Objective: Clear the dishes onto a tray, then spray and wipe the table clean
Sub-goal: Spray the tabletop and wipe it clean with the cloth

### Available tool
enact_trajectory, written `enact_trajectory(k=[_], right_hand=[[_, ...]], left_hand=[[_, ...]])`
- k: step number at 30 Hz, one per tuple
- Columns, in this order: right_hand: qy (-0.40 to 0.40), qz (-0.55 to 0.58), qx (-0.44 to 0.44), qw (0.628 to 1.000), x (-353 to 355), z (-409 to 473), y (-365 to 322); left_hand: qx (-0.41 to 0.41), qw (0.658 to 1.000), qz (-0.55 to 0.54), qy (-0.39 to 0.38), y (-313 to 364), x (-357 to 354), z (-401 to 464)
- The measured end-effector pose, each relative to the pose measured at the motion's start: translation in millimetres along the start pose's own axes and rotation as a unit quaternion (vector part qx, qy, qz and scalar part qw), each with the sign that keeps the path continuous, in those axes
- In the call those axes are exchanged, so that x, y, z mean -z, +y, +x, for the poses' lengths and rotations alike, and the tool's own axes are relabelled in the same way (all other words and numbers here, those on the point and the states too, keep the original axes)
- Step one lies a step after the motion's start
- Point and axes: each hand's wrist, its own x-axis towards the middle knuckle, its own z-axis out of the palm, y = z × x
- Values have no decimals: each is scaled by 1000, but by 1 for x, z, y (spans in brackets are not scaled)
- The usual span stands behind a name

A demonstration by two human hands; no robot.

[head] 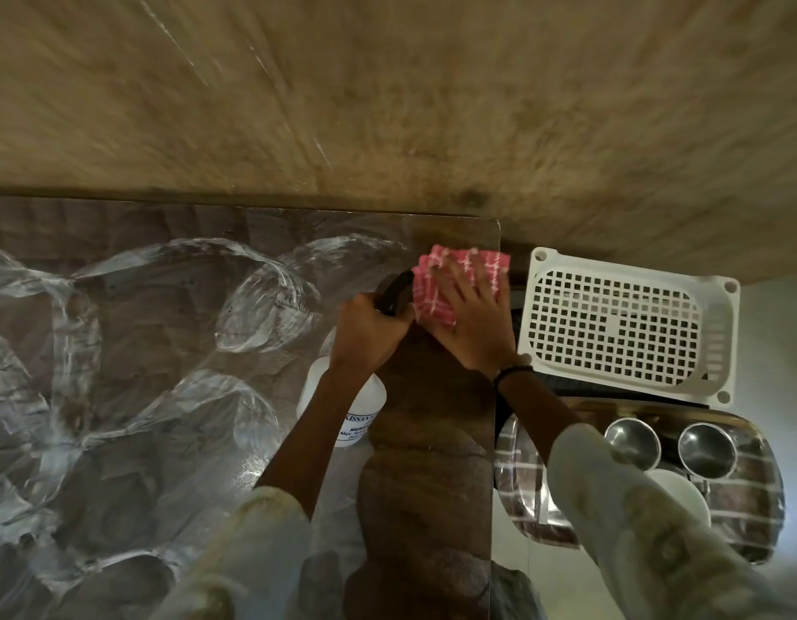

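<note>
Left hand [370, 328] grips half-hidden spray bottle [343, 409]; flat right hand [472, 315] presses cloth [432, 279].

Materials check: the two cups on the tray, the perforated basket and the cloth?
Cups: likely polished steel, with mirror-like glare inside. Perforated basket: looks like matte white moulded plastic, with a uniform square grid. Cloth: woven fabric, pink with white checks, folded soft under the right hand.

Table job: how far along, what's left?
Done: cups sit on the tray off the table. In hand: right hand presses the pink cloth at the far right corner; left hand grips the spray bottle. Left: white streaks across the left side.
</note>
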Motion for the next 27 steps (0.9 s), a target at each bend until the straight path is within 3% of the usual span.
enact_trajectory(k=[5, 8, 13, 17, 22, 25, 27], right_hand=[[5, 6, -110, 994, 6, 51, -3], [-10, -1, -122, 993, 4, 82, -15], [-34, -35, -19, 999, -6, 76, -37], [-29, -48, 69, 996, -4, 30, -17], [-2, -52, -27, 998, 9, 36, 21], [4, -33, -93, 995, 7, 69, 1], [-6, -44, -80, 996, -1, 81, -21]], left_hand=[[53, 997, -46, 17, -11, 15, 3], [55, 997, -51, 22, -17, 23, 4], [26, 998, -43, 28, -20, 34, 4], [26, 998, -42, 29, -22, 42, 2], [41, 996, -67, 39, -32, 50, 6], [33, 997, -64, 42, -41, 55, 7], [29, 997, -57, 39, -45, 60, 9]])
